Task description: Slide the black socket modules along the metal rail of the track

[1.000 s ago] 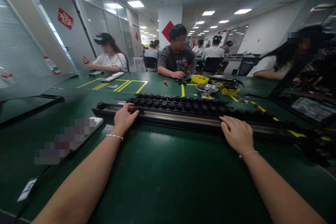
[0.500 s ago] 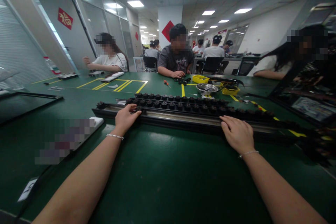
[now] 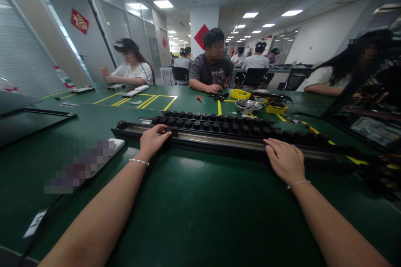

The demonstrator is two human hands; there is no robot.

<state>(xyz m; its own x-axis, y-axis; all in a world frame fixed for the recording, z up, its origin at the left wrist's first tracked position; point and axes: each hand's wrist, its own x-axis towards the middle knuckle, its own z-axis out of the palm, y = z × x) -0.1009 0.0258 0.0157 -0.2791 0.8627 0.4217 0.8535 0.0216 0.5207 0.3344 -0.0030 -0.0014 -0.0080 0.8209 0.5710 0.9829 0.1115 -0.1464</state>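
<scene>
"How's the grip?"

"Left hand (image 3: 153,141): digits curled at the black rail (image 3: 219,142) (whether pinching anything, I can't tell); right hand (image 3: 287,159): laid loosely over its near edge, unclenched."

"Where's the rail?"

"On the green table (image 3: 200,208), extending past both hands, black knobs (image 3: 206,126) just behind."

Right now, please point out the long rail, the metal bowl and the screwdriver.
Long rail (image 3: 219,139), head view: silvery inner strip.
Metal bowl (image 3: 248,110), head view: front wall.
Screwdriver (image 3: 199,98), head view: orange handle.
</scene>
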